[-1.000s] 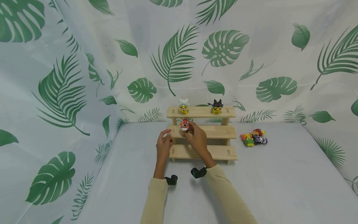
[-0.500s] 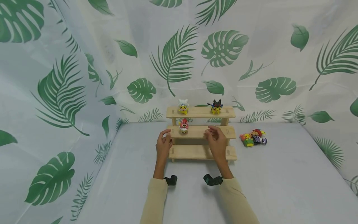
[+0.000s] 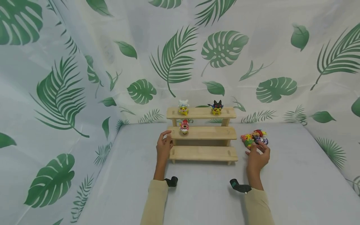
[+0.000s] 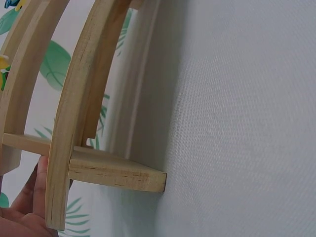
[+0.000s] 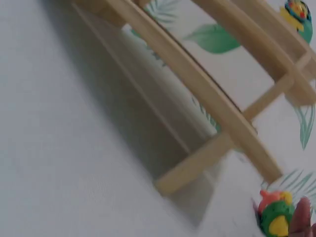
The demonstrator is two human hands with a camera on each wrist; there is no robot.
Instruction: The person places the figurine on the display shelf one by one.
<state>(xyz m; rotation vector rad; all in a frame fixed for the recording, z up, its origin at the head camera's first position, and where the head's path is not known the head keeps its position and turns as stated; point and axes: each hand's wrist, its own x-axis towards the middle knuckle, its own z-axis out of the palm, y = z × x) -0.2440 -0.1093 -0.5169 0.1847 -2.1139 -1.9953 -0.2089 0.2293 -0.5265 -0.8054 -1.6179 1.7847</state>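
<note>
In your head view the pile of small figures point(image 3: 255, 138) beside the wooden stepped shelf point(image 3: 202, 135) is too small to sort: you cannot count them or tell one from another, and your right hand point(image 3: 257, 157) covers the pile's near edge. Whether its fingertips touch a figure cannot be told.

Your left hand point(image 3: 164, 146) hides the shelf's left end where it rests.

Your left wrist view cuts the shelf off at top and left, and shows only a strip of palm point(image 4: 22, 217) at the bottom corner.

Your right wrist view is blurred; one green and yellow figure point(image 5: 275, 216) sits half out of frame, with a fingertip point(image 5: 301, 217) clipped by the edge.
</note>
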